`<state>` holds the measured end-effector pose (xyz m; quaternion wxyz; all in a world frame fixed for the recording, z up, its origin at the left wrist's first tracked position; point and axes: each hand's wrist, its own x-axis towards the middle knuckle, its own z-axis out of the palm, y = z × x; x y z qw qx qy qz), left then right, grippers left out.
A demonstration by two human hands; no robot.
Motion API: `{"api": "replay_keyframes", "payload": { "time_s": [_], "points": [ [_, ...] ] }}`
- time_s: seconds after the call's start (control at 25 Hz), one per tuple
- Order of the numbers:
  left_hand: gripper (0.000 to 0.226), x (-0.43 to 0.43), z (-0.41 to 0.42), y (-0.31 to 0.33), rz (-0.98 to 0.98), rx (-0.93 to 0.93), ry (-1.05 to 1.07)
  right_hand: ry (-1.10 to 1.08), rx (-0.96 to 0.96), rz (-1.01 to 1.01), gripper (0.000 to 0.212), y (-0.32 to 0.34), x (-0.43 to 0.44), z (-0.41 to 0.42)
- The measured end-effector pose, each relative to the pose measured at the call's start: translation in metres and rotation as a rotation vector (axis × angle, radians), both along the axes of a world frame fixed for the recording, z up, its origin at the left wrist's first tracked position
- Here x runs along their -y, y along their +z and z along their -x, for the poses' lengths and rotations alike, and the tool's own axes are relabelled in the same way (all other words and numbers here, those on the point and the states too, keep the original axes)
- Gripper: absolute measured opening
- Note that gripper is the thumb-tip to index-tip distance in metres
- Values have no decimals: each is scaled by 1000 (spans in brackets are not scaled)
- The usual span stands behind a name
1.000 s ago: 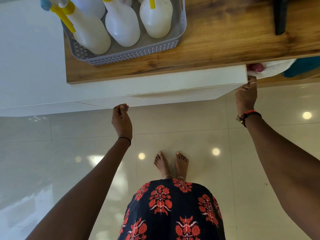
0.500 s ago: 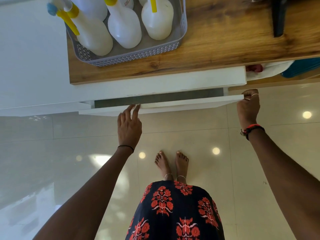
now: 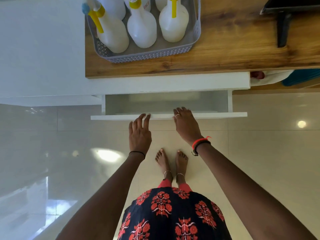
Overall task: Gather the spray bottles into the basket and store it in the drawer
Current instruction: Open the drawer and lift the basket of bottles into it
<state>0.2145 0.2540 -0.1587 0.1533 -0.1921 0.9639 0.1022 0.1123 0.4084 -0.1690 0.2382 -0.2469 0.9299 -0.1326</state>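
Note:
A grey perforated basket [image 3: 152, 55] stands on the wooden countertop [image 3: 225, 54], with several white spray bottles [image 3: 142, 30] upright inside it, their heads yellow. Below the counter a white drawer [image 3: 166, 104] is pulled out, and its pale inside looks bare. My left hand [image 3: 139, 134] hovers flat in front of the drawer's front panel, fingers spread, fingertips at its edge. My right hand [image 3: 186, 125] lies over the same panel further right, fingers apart and reaching over the edge. Neither hand holds anything.
A black stand [image 3: 284, 23] sits on the counter at the far right. Under the counter to the right, white and teal cloth [image 3: 294, 78] shows on a shelf. A glossy white cabinet [image 3: 39, 49] fills the left. My bare feet [image 3: 171, 160] stand on shiny tiles.
The drawer has slid out from shut to wide open. Both hands have moved from the drawer's outer ends toward the middle of its front panel, with fingers now spread.

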Motion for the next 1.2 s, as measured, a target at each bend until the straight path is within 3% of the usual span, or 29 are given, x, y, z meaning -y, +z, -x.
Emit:
{"api": "replay_keyframes", "payload": {
  "time_s": [0.2,0.36,0.52,1.2],
  "points": [
    [35,-3,-7,4,0,13,6,0,228,-78,39,4,-4,-1],
    [19,0,2,7,-262,72,88,-55,335,-110,38,14,-6,-16],
    [14,0,-2,16,-355,168,128,-99,379,-146,34,19,-8,-37],
    [11,-24,-79,8,-371,421,65,-70,566,-201,28,21,-39,-114]
  ]
}}
